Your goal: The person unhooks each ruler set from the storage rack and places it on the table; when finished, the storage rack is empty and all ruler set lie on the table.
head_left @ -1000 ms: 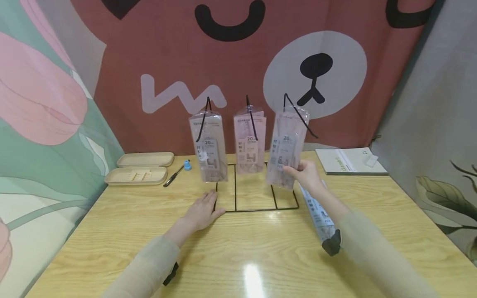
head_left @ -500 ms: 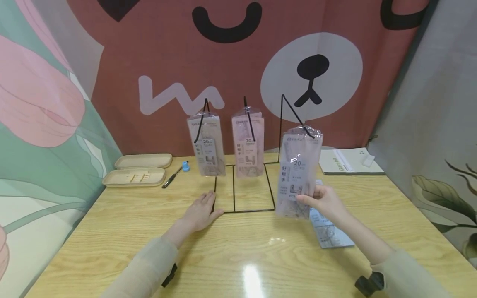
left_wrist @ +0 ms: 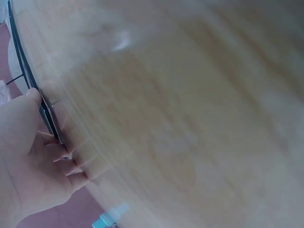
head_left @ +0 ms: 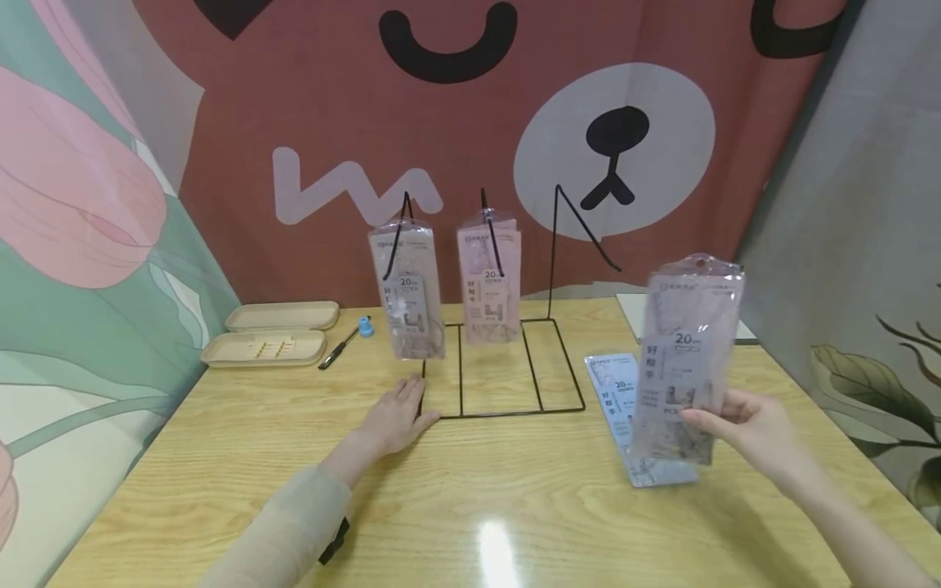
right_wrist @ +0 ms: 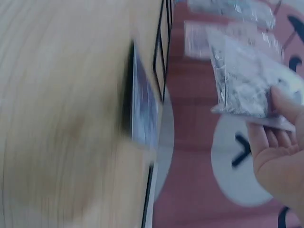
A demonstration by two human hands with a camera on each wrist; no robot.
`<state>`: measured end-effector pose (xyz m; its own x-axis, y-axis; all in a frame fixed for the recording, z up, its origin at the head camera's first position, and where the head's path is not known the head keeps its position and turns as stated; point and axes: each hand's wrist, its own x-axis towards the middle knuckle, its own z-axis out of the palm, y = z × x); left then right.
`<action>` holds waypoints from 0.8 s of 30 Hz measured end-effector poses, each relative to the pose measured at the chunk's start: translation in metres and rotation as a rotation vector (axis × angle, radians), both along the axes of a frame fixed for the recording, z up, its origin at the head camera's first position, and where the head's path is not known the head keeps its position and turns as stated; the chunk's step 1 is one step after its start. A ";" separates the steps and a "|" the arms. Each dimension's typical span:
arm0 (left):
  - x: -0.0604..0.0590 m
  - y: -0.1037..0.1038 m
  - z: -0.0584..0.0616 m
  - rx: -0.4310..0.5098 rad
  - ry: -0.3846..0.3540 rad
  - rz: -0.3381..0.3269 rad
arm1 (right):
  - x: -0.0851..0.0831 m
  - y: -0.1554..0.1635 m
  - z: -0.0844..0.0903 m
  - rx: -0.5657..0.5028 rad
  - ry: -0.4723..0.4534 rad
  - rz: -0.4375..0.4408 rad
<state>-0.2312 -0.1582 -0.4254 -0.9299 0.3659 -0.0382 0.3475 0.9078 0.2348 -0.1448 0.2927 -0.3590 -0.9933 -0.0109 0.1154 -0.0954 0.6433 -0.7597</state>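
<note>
My right hand [head_left: 757, 433] pinches the lower right edge of a pale lilac plastic packet [head_left: 687, 351], printed "20" and holed at its top. It hangs upright in front of a light blue packet [head_left: 610, 392] lying on the table, hiding part of it. A black wire rack [head_left: 507, 415] stands left of these, with three hooks. A grey packet [head_left: 408, 314] hangs on the left hook and pink packets [head_left: 492, 286] on the middle one; the right hook [head_left: 588, 231] carries nothing. My left hand [head_left: 390, 416] rests flat on the table, fingers straight, at the rack's front left corner.
At the back left lie an open beige case [head_left: 312, 347] with small sticks inside, a black pen [head_left: 338, 353] and a small blue cap [head_left: 366, 327]. A pale notebook [head_left: 630, 314] lies back right, partly behind the held packet. Printed cloth hangs behind the table.
The right hand has drawn the lilac packet forward off the right hook and carried it right, over the blue packet. The left hand has stayed at the rack's corner.
</note>
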 end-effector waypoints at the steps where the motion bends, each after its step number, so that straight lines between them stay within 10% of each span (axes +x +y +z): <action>1: -0.001 0.000 0.000 0.001 0.000 0.001 | -0.001 0.010 0.000 0.025 0.006 -0.022; 18: -0.004 0.000 -0.004 -0.019 -0.006 0.003 | -0.048 0.086 -0.027 0.368 -0.299 0.025; 24: -0.004 0.000 -0.004 -0.020 -0.004 0.002 | -0.053 0.076 -0.027 0.514 -0.174 -0.010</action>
<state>-0.2354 -0.1579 -0.4290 -0.9306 0.3627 -0.0488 0.3445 0.9132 0.2176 -0.1977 0.3686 -0.3858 -0.9975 -0.0134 -0.0688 0.0116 0.9365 -0.3506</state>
